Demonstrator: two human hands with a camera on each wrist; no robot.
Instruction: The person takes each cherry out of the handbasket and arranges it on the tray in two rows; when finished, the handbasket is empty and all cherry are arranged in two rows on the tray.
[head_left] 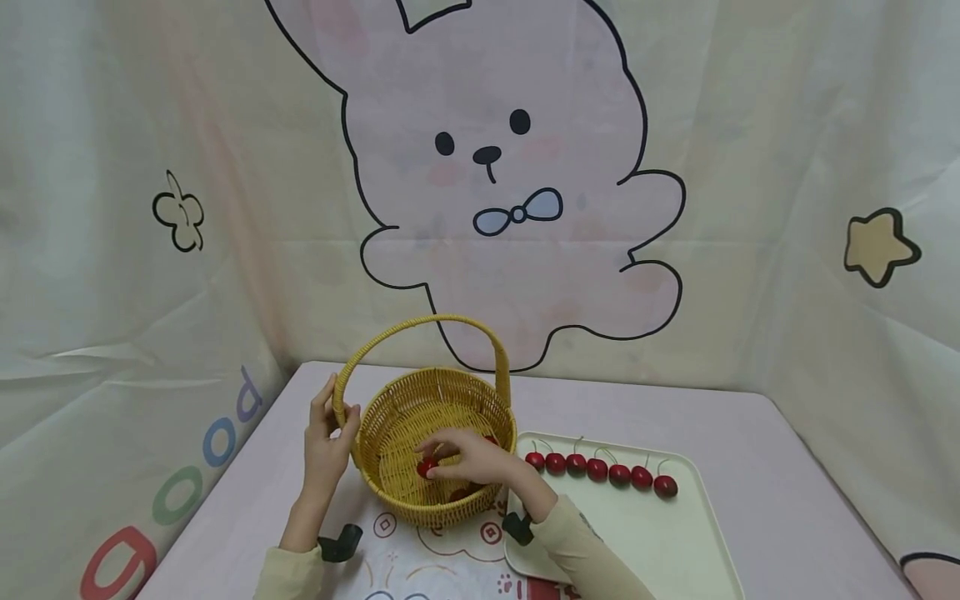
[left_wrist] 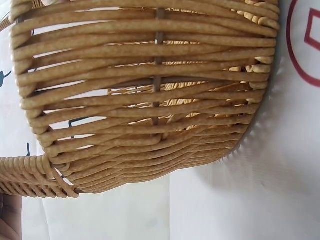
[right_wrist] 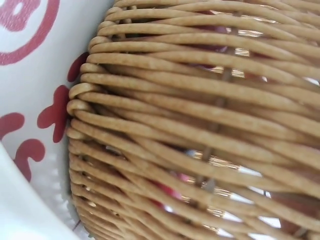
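A yellow woven basket (head_left: 435, 513) with a tall arched handle stands on the table. My left hand (head_left: 326, 458) grips the handle (head_left: 341, 404) low on its left side, thumb and fingers around it. Inside the basket, my right hand (head_left: 476, 460) pinches a red cherry (head_left: 426, 467) between thumb and fingers, above the basket's floor. Other cherries lie partly hidden under and behind that hand, among them a cherry (head_left: 459, 495) near the front wall. Both wrist views are mostly filled by the woven wall (left_wrist: 150, 100); red shows through its gaps (right_wrist: 167, 192) in the right wrist view.
Right of the basket lies a cream tray (head_left: 637, 542), with several stemmed cherries (head_left: 597, 469) in a row along its far side. My right forearm crosses the tray's left edge. A printed mat (head_left: 397, 567) lies in front of the basket. Patterned cloth (head_left: 750, 250) encloses the table.
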